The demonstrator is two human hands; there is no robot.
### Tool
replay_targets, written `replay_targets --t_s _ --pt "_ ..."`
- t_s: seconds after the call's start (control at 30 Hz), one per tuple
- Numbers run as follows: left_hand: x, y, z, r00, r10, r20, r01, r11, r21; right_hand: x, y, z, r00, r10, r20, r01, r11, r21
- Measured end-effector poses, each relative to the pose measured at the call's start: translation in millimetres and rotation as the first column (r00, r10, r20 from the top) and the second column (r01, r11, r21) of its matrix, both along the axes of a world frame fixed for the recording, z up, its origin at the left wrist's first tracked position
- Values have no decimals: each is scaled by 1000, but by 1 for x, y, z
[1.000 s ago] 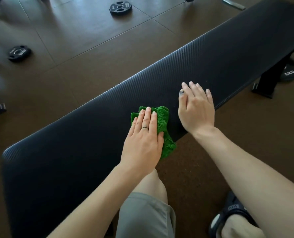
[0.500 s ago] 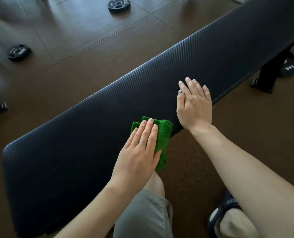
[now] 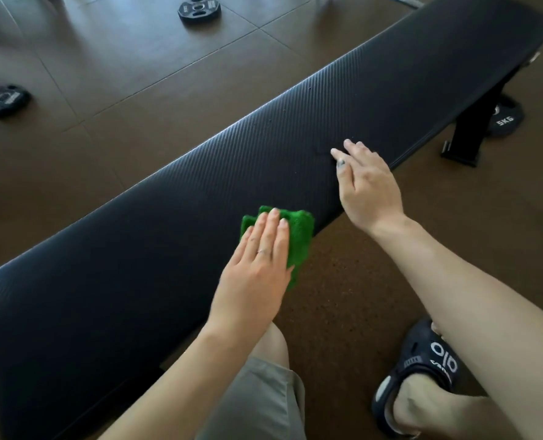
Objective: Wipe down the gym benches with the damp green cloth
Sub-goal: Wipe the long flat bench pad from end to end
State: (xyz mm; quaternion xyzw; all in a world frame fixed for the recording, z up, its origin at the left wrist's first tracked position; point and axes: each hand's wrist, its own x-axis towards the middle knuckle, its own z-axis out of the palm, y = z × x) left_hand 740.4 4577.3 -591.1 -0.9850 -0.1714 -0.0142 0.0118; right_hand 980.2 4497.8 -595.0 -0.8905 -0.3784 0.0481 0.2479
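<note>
Fluffy terry green cloth, ribbed matt black bench pad, speckled brown floor

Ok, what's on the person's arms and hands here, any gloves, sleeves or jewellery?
No gloves and no sleeves in view: both forearms are bare to the frame edge. The left hand wears a thin, plain band ring on one finger. The right hand shows no ring; its thumbnail looks dark, as if painted. No watch or bracelet shows on either wrist.

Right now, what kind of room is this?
Most likely a gym. There's a long black padded bench, round weight plates lying on the brown mat floor, and one plate marked 5KG by the bench leg.
</note>
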Motion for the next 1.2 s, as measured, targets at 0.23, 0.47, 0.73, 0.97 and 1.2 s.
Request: replay_targets --t_s 0.23,0.47,0.73,0.97,1.2 --pt "-6 9 7 998 62 16 -61 998 -27 -2 -12 -12 994 43 101 -31 993 -113" --pt "96 -5 6 994 78 81 -63 984 -167 6 -17 -10 995 67 74 -57 990 -125" --pt "-20 12 5 1000 9 -22 -11 994 -113 -3 -8 -8 1000 10 9 -9 995 -102" --pt "98 47 12 966 258 -11 -247 911 -331 -11 3 -10 997 -72 30 75 991 -113" --pt "58 21 14 984 178 -12 -172 935 -309 -9 0 -6 998 -58 17 60 984 -169"
